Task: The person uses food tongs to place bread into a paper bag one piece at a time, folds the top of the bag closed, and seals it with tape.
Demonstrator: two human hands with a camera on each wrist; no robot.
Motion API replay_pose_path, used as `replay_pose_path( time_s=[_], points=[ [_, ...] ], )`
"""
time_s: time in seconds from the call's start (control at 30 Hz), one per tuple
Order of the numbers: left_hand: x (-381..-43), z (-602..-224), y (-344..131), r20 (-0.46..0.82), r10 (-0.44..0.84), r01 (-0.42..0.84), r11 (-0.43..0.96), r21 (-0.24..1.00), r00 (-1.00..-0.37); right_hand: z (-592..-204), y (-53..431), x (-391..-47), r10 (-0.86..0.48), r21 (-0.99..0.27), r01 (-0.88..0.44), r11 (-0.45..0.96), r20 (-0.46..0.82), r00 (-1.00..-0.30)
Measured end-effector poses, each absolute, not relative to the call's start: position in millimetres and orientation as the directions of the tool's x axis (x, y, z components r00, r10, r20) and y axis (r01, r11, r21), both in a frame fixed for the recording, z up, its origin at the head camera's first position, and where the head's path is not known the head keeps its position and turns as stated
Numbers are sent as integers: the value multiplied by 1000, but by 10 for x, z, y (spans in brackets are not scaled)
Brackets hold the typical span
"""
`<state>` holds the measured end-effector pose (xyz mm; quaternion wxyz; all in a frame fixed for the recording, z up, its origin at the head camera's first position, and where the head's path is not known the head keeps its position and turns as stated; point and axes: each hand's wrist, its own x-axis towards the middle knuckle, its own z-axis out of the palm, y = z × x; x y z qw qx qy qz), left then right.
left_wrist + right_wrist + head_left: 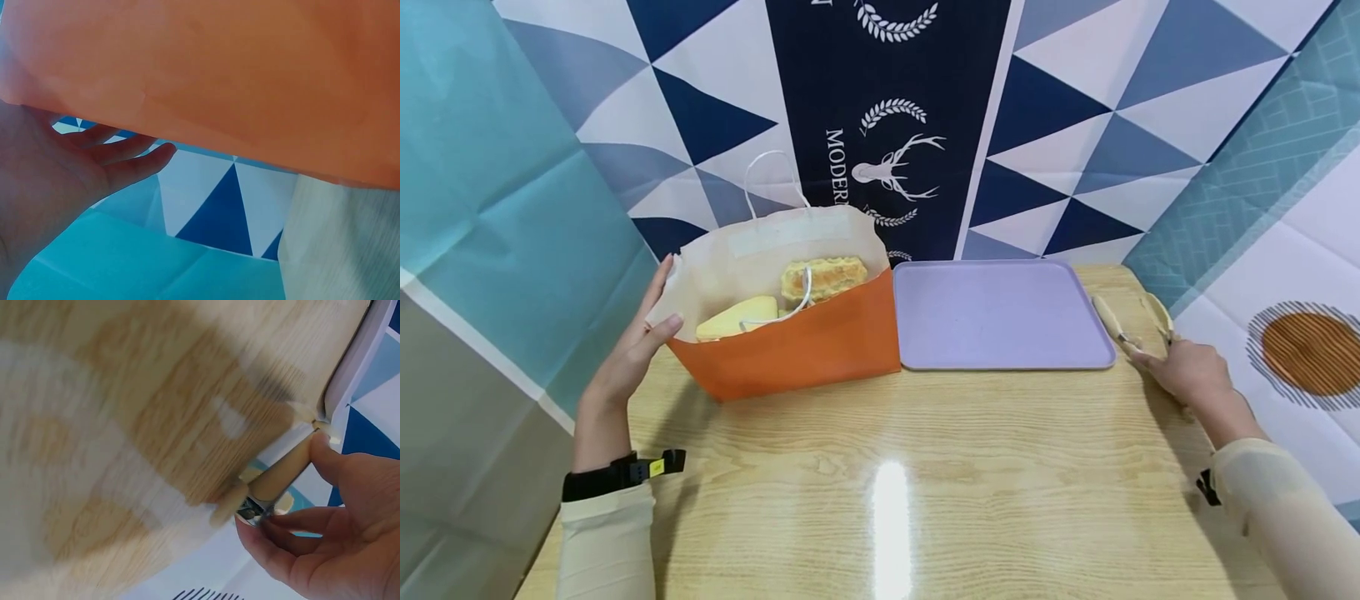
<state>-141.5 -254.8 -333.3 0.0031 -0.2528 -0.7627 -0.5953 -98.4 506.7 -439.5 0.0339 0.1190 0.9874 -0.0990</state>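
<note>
An orange paper bag (pixel 805 350) with a pale inside and white cord handles stands at the left, its mouth tilted toward me. Inside lie a golden-brown, rough-edged pastry (pixel 831 275) and a pale yellow wedge (pixel 737 318). My left hand (pixel 628 354) touches the bag's left side, thumb at the front rim and fingers spread along the outside. In the left wrist view, its straight fingers (pixel 134 165) lie against the orange paper. Far right, my right hand (pixel 1198 375) grips beige tongs (pixel 1159 317) with spread arms. Their metal joint shows in the right wrist view.
A lilac rectangular tray (pixel 1000 317) lies flat between the bag and the tongs, close against the bag's right side. The wood-grain table (pixel 790 475) stretches in front. Patterned cloth (pixel 1075 108) hangs behind and at both sides.
</note>
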Motion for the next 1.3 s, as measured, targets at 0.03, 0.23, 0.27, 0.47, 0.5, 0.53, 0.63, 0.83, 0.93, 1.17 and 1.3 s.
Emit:
replay_pose_path(
  time_s=[0.03, 0.23, 0.27, 0.47, 0.5, 0.53, 0.63, 0.83, 0.93, 1.17, 1.3],
  points=[
    [-1416, -3332, -2549, 306, 382, 390, 165, 906, -872, -4389, 5062, -983, 230, -185, 244, 952, -94, -969],
    [-1422, -3326, -2551, 296, 380, 382, 174, 908, -877, -4344, 5046, -980, 227, -156, 246, 957, -129, -965],
    [-1422, -3325, -2550, 295, 379, 380, 170, 910, -877, -4336, 5048, -983, 228, -150, 248, 957, -142, -963],
    [-1442, -3310, -2510, 301, 401, 376, 122, 918, -865, -4212, 5072, -1003, 226, -131, 257, 957, -218, -950],
    [-1445, -3310, -2505, 300, 406, 375, 118, 919, -863, -4165, 5065, -1007, 222, -128, 253, 959, -213, -951],
    [-1446, -3311, -2502, 300, 410, 373, 110, 921, -861, -4113, 5047, -1012, 222, -121, 249, 961, -201, -954],
    [-1432, -3328, -2512, 294, 422, 353, 67, 933, -858, -3945, 4926, -1058, 245, -123, 255, 959, -94, -965],
    [-1364, -3433, -2575, 312, 413, 317, -58, 947, -856, -3726, 4391, -1286, 188, -313, 98, 945, 270, -944],
    [-1349, -3566, -2594, 331, 406, 340, -53, 939, -852, -3689, 4034, -1436, 104, -441, -67, 895, 351, -931],
    [-1340, -3928, -2432, 283, 336, 339, 122, 933, -898, -3798, 3126, -1617, -151, -745, -237, 624, 183, -972],
    [-1270, -4081, -2364, 280, 248, 329, 187, 926, -928, -3988, 2548, -1569, -344, -791, -325, 518, 155, -926]
  ],
)
